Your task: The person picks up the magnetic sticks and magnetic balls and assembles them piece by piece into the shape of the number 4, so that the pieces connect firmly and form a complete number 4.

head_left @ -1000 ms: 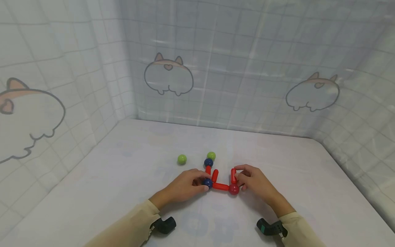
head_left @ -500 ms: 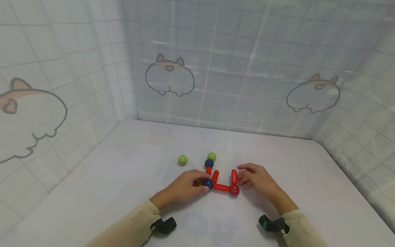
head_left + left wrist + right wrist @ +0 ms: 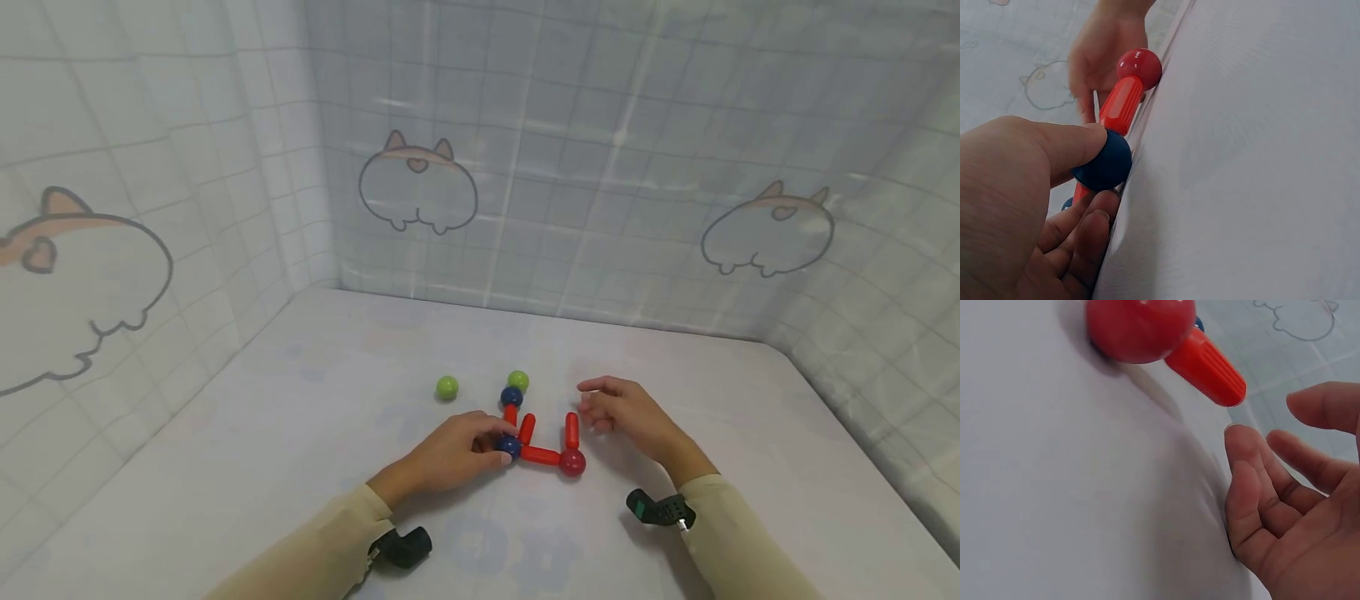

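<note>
Pinching a glossy dark blue ball (image 3: 509, 447), the left hand (image 3: 453, 450) stays put as the right hand (image 3: 626, 414) draws clear

Over the person's head, I see the pinched ball on the white tabletop (image 3: 300, 467), joined by a short red rod (image 3: 541, 456) to a glossy crimson ball (image 3: 572, 462). From the crimson ball an outer red rod (image 3: 572, 430) points away from the person. A second dark blue ball (image 3: 512, 397) sits farther back, with a bright green ball (image 3: 518, 381) just behind it; a loose green ball (image 3: 447, 387) lies to the left, apart. Markings I make out are plump cartoon animals (image 3: 417, 190) outlined on the pale checked sheet (image 3: 555, 133). A second ago the right fingers were at the outer red rod; now they have moved off beyond its tip.

At the left wrist, the thumb presses the pinched ball from above, fingers curled beneath, and the short red rod shows its ribbing.

At the right wrist, the fingers are loosely bent with thumb apart, holding nothing, near the outer red rod's free end.
</note>
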`<state>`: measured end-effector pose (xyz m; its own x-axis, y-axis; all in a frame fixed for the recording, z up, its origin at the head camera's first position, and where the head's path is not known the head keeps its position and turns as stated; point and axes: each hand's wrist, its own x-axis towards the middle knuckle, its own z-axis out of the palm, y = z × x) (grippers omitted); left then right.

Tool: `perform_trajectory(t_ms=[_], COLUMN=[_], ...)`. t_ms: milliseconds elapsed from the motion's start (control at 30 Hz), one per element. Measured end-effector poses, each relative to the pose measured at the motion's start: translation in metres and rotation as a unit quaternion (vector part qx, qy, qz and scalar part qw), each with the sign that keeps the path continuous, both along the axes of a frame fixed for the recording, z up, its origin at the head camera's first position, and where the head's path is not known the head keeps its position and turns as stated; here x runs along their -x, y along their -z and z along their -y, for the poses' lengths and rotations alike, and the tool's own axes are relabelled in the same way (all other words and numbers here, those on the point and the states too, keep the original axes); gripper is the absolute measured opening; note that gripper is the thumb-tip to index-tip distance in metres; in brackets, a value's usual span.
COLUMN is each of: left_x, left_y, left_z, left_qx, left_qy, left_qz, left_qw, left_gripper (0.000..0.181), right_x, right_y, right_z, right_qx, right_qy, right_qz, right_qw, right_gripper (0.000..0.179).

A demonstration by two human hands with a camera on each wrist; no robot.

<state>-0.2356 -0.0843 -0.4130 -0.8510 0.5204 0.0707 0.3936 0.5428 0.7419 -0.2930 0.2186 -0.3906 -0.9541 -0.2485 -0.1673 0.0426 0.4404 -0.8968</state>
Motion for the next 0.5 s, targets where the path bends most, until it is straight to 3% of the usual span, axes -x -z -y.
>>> perform_trajectory(t_ms=[500], left_x=[0.001], left_y=[0.003], left_z=[-0.007], left_qx=[0.002], left_qy=[0.007], left_qz=[0.002], left_qw=[1.0], left_gripper=[0.036], right_x=[0.025], right_y=[-0.002], right_z=[0.013], right_qx=[-0.013], right_qy=[-0.021], right_qz=[0.028], right_qw=[0.9993], right_gripper=[0.041])
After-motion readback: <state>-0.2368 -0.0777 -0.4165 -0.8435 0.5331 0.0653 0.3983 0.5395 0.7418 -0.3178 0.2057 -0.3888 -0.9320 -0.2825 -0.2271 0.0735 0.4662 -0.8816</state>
